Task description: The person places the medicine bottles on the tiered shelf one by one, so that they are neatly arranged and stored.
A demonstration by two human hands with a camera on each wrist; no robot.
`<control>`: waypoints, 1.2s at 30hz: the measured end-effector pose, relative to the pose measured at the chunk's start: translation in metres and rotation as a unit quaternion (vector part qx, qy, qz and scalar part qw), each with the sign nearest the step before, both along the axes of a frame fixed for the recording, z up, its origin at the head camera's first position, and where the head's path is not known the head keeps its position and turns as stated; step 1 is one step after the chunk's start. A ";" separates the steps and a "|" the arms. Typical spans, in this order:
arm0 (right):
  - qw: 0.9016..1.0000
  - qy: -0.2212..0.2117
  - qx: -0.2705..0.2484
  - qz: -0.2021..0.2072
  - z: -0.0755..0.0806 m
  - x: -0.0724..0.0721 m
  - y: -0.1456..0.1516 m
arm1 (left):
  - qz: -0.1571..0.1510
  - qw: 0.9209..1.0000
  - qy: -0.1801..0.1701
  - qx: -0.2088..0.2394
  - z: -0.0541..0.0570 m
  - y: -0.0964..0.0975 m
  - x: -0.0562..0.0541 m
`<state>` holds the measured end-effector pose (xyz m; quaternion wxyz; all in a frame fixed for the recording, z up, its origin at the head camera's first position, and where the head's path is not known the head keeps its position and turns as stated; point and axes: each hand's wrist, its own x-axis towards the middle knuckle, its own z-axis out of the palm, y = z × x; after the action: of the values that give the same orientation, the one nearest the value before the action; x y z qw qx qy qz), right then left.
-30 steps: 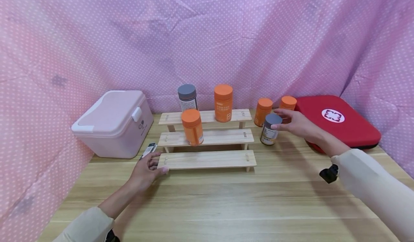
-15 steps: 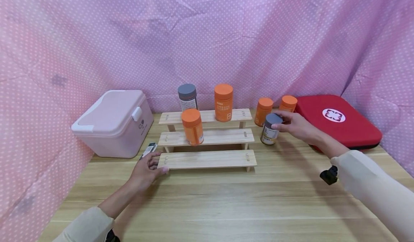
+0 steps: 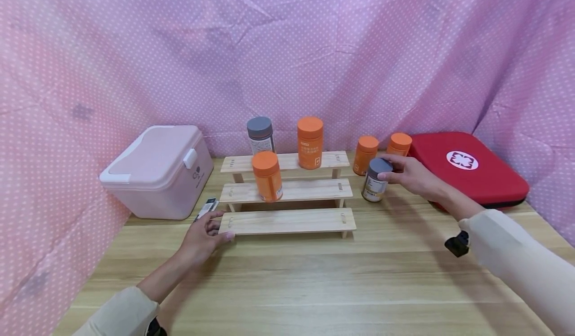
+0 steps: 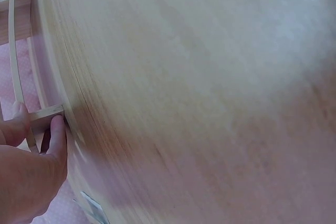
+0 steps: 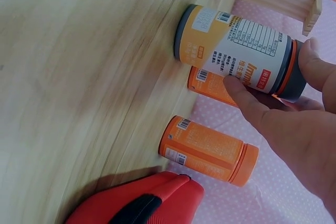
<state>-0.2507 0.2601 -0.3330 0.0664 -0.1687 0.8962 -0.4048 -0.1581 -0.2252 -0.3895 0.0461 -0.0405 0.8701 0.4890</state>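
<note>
A three-step wooden display rack (image 3: 287, 222) stands mid-table. My left hand (image 3: 202, 238) grips the left end of its lowest step; in the left wrist view, thumb and fingers (image 4: 59, 137) pinch the step's end and its support. To the right of the rack, my right hand (image 3: 411, 176) holds a grey-capped supplement bottle (image 3: 374, 186) around its cap and upper side. The right wrist view shows the bottle's white and yellow label (image 5: 236, 51), with a finger lying along it. Whether its base touches the table I cannot tell.
An orange bottle (image 3: 268, 183) stands on the middle step. The top step bears a grey-capped bottle (image 3: 261, 139) and a larger orange one (image 3: 310, 146). Two small orange bottles, one nearer the rack (image 3: 365, 159), stand behind my right hand. A red case (image 3: 476, 176) lies right, a pink box (image 3: 157, 176) left.
</note>
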 end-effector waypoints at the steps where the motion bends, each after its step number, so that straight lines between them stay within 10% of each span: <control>1: 1.000 0.002 0.004 -0.001 0.000 0.001 0.001 | 0.001 1.000 -0.001 0.000 0.000 0.000 0.000; 36: 0.990 0.129 -0.002 0.060 0.069 0.078 -0.019 | -0.008 1.000 0.006 0.015 -0.003 -0.002 -0.001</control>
<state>-0.1732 0.2412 -0.2638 -0.0261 -0.2735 0.8848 -0.3763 -0.1589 -0.2272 -0.3920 0.0455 -0.0302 0.8633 0.5018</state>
